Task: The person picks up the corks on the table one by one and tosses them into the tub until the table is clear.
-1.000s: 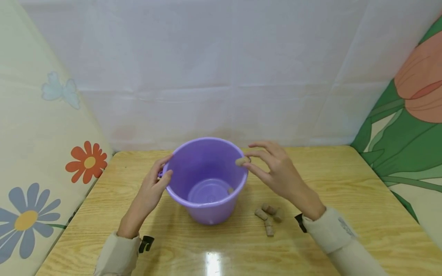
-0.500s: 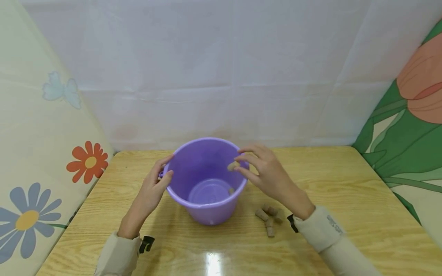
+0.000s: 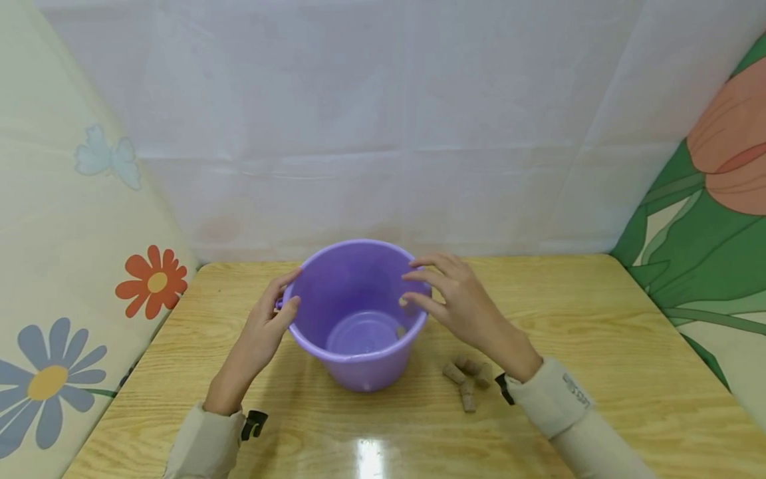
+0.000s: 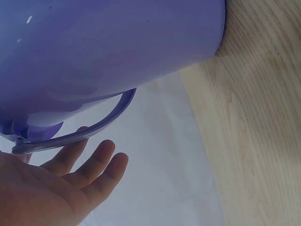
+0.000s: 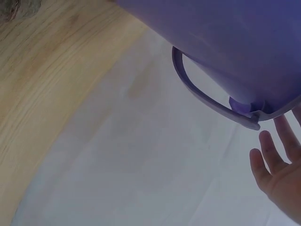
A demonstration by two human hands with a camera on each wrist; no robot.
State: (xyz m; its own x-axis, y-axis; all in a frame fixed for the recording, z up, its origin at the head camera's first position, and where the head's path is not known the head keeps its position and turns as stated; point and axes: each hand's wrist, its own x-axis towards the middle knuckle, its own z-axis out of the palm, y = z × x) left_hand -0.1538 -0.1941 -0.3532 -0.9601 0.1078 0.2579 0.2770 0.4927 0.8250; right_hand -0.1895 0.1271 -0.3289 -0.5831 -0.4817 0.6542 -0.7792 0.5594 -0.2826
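Note:
A purple bucket (image 3: 366, 376) stands on the table. My left hand (image 3: 266, 324) grips its left rim, thumb over the edge; in the left wrist view the fingers lie by the bucket's handle (image 4: 110, 117). Over the right rim, my right hand (image 3: 463, 303) has its thumb and fingers apart. A small beige spot shows at that thumb's tip; whether it is a cork or the thumb itself I cannot tell. One cork (image 3: 401, 331) is partly visible low inside the bucket. Several brown corks (image 3: 469, 402) lie together on the table, right of the bucket.
The wood-grain table (image 3: 568, 313) meets a white cloth backdrop (image 3: 383, 133) at its far edge. Panels with printed flowers flank it, a red flower (image 3: 157, 282) on the left and a tulip (image 3: 733, 153) on the right.
My right hand has moved left over the bucket's rim, and its thumb and fingers have parted from the cork they pinched. The left hand and the bucket have stayed in place.

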